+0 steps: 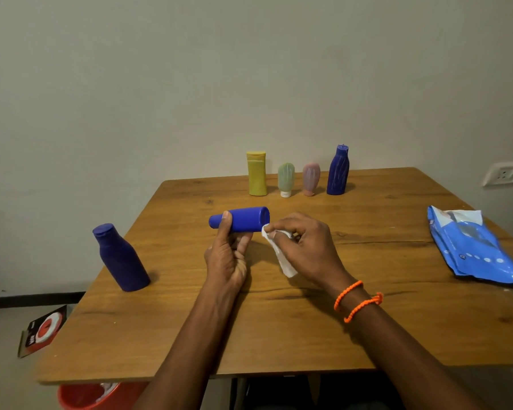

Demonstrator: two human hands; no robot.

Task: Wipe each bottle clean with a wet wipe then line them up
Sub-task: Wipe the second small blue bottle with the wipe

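My left hand (228, 253) grips a bright blue bottle (246, 218) held sideways above the table's middle, its base pointing right. My right hand (305, 244) pinches a white wet wipe (282, 258) against the bottle's base end. A dark blue bottle (120, 258) stands upright at the left. Along the far edge stand a yellow bottle (256, 174), a small green bottle (285, 179), a small pink bottle (310, 178) and a dark blue ribbed bottle (338, 171), side by side.
A blue wet wipe pack (474, 247) lies at the right edge of the wooden table (279, 329). A red bin (86, 396) with a used wipe sits under the near left corner. A black and red card (42, 329) lies on the floor at left.
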